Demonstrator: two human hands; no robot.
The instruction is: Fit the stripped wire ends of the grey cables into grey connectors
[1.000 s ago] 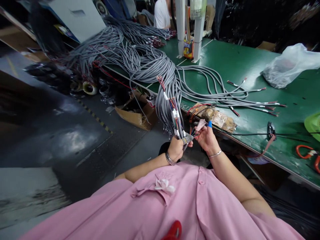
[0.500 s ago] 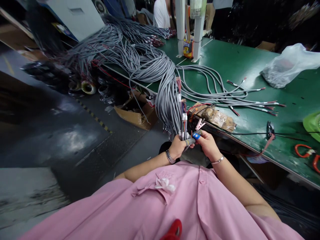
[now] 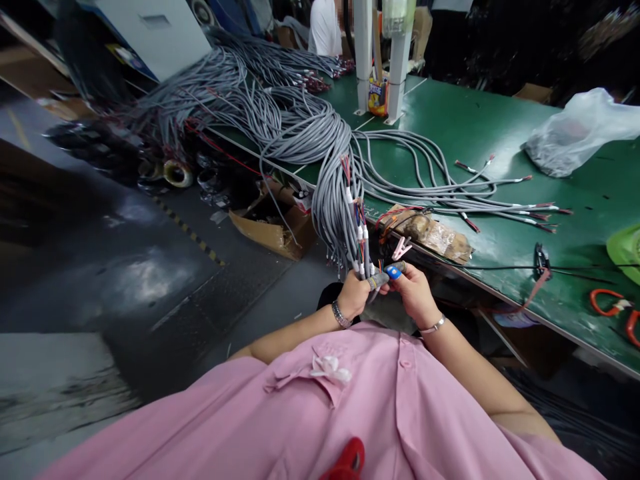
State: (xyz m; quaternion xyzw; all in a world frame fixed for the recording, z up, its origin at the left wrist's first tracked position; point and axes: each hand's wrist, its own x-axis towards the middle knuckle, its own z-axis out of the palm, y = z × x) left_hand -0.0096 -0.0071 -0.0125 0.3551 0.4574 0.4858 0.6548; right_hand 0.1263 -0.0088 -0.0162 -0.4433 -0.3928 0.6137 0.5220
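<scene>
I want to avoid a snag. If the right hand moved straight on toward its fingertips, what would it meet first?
Probably the left hand and its wire ends: the right hand points left at them. Depth is unclear.

L hand (image 3: 353, 295) grips a bunch of grey cables (image 3: 361, 257) w/ white-sleeved ends, upright. R hand (image 3: 413, 291) touches it from 3 o'clock, blue cap on one fingertip. Cable pile (image 3: 295, 127) on green table (image 3: 465, 133) at 12. Plastic bag (image 3: 575, 130) at 2, cardboard box (image 3: 273, 227) at 10.
</scene>
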